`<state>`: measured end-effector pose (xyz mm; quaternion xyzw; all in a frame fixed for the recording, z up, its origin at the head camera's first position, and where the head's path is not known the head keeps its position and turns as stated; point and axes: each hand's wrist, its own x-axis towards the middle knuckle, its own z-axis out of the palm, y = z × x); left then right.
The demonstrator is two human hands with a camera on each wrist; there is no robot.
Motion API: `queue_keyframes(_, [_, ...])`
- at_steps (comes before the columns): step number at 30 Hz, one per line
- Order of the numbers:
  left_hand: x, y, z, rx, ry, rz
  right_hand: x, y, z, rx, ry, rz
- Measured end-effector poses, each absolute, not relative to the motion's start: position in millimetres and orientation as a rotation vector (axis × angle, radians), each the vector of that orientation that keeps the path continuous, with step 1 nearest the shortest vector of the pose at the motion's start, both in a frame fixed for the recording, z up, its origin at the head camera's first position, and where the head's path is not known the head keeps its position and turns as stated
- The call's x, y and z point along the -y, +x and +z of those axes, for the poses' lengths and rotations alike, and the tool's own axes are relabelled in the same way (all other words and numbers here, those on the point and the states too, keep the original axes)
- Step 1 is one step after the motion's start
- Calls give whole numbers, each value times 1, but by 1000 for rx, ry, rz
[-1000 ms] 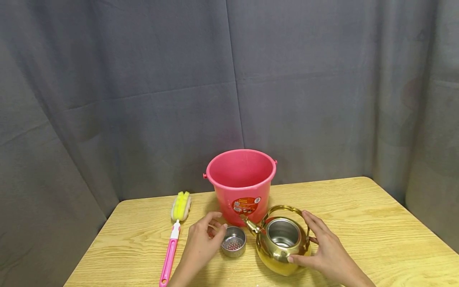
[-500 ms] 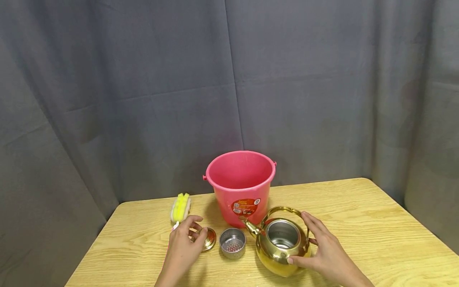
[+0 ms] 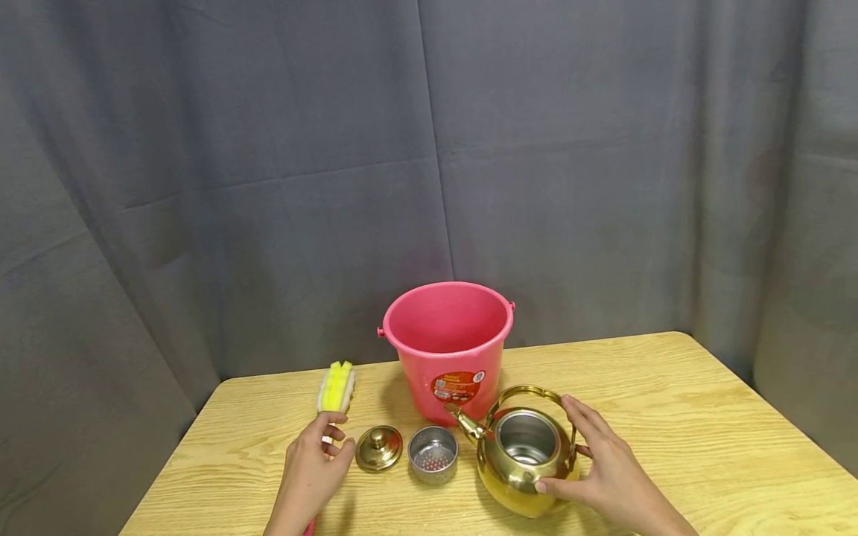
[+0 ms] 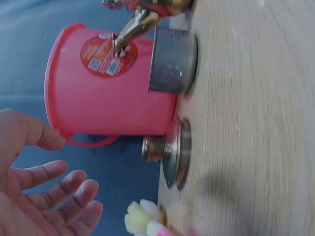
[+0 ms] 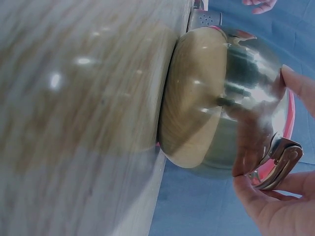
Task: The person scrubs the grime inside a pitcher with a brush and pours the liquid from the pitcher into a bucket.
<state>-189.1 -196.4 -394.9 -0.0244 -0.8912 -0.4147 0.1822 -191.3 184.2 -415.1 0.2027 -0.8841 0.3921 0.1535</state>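
Note:
My right hand (image 3: 599, 465) grips a gold teapot (image 3: 526, 491) at its right side, thumb on the shoulder and fingers by the base of the upright handle. The teapot has no lid on, and its steel inside shows. Over the table to the left, my left hand (image 3: 311, 458) is empty, fingers loosely bent. It overlaps the brush (image 3: 337, 387) in the head view, hiding most of the pink handle; the yellow and white sponge head shows beyond. Right of that hand lie the gold lid (image 3: 378, 449), knob up, and a steel strainer cup (image 4: 172, 60) with a perforated bottom.
A pink bucket (image 3: 449, 320) with a red label stands behind the strainer and the teapot's spout. The wooden table (image 3: 623, 372) ends at a grey curtain (image 3: 322, 186), which hangs along the back and both sides.
My left hand has moved left, off the strainer and past the lid, which now shows whole. My right hand keeps its hold on the teapot in the same spot.

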Motion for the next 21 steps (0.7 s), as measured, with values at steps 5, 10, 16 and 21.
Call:
queue_keyframes(5, [210, -190, -400, 2569, 6, -1125, -185, -192, -416, 2540, 573, 1089])
queue_keyframes(10, [219, -191, -407, 2629, 95, -1092, -186, -191, -417, 2564, 557, 1018])
queue_keyframes(16, [228, -193, -413, 2728, 99, -1030, -186, -190, -416, 2603, 517, 1035])
queue_keyframes(21, [235, -198, -418, 2786, 147, -1035, -186, -192, -415, 2606, 520, 1039])
